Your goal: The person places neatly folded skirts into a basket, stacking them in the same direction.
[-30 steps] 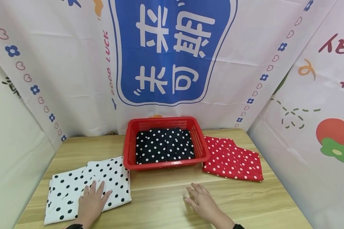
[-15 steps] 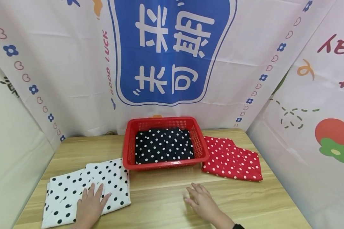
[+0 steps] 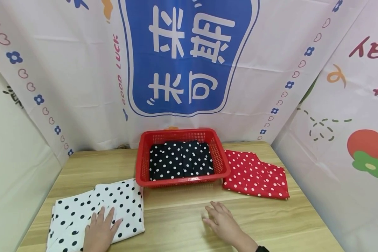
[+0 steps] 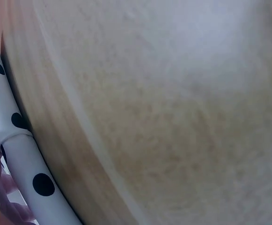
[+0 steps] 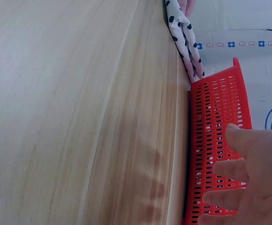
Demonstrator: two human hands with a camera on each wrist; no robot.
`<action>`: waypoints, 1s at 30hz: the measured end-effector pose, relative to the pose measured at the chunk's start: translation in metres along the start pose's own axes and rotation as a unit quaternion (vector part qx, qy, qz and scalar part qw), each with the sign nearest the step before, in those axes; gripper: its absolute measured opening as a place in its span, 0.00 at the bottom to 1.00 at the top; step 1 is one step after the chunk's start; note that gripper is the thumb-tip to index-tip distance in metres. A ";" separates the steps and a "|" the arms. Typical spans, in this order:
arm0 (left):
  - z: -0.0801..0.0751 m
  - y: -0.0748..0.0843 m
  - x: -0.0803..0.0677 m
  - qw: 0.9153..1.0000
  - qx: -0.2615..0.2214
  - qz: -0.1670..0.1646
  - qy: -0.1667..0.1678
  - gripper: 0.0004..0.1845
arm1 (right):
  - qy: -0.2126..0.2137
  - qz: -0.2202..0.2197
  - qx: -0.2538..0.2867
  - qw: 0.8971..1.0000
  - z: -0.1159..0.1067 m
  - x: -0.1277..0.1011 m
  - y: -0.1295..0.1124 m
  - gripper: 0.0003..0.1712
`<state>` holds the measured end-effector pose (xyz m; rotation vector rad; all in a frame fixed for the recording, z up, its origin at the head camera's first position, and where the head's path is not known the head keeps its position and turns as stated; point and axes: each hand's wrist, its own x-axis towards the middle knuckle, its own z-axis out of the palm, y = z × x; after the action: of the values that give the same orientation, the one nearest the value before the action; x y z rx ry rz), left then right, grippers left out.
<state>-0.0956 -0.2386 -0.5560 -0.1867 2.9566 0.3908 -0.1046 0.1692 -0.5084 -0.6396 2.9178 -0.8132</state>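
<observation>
White cloth with black dots [image 3: 82,210], folded flat on the table [image 3: 173,210], is touched by the left hand [image 3: 100,229], whose fingers are spread across its near part; nothing is pinched, and how firmly it is pressed cannot be told. To both sides of that hand, and past its fingertips, more of the cloth is seen. Its longer axis is laid roughly left to right, with the right end angled away from the person.

Ahead and to the right of the spread fingers, the red basket [image 3: 189,180] is placed; the cloth's far right corner is set right at the basket's near left corner, though contact cannot be confirmed. The right hand [image 3: 222,222] is held at or just above the wood, fingers parted and loosely bent, nothing gripped. By that hand the white cloth is not reached, so the left is clearly the nearer.

Inside the basket, black dotted cloth [image 3: 181,159] is laid. Close by the basket's right side, folded red dotted cloth [image 3: 255,176] is placed, well apart from the left hand.
</observation>
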 end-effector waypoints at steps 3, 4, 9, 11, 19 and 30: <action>0.001 0.000 -0.001 1.000 -0.001 -0.002 -0.002 0.66 | -0.004 0.002 -0.003 1.000 0.000 0.000 -0.001 0.26; 0.001 0.001 -0.001 1.000 -0.001 -0.001 -0.002 0.66 | -0.005 0.001 -0.005 1.000 -0.001 0.000 -0.001 0.26; -0.005 0.000 0.002 1.000 -0.009 0.007 0.006 0.51 | -0.014 0.001 -0.012 1.000 -0.002 -0.001 -0.003 0.27; -0.008 -0.004 0.007 1.000 -0.019 0.006 0.009 0.45 | -0.017 0.005 -0.012 1.000 -0.003 0.000 -0.003 0.27; -0.012 -0.017 0.027 0.999 -0.048 -0.012 -0.020 0.58 | -0.022 0.009 -0.006 1.000 -0.003 0.001 -0.003 0.27; -0.007 -0.008 0.012 0.999 -0.040 -0.011 -0.026 0.60 | -0.025 0.004 -0.011 1.000 -0.004 0.001 -0.004 0.28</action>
<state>-0.1070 -0.2499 -0.5532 -0.2161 2.8879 0.5042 -0.1047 0.1682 -0.5027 -0.6402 2.8863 -0.7525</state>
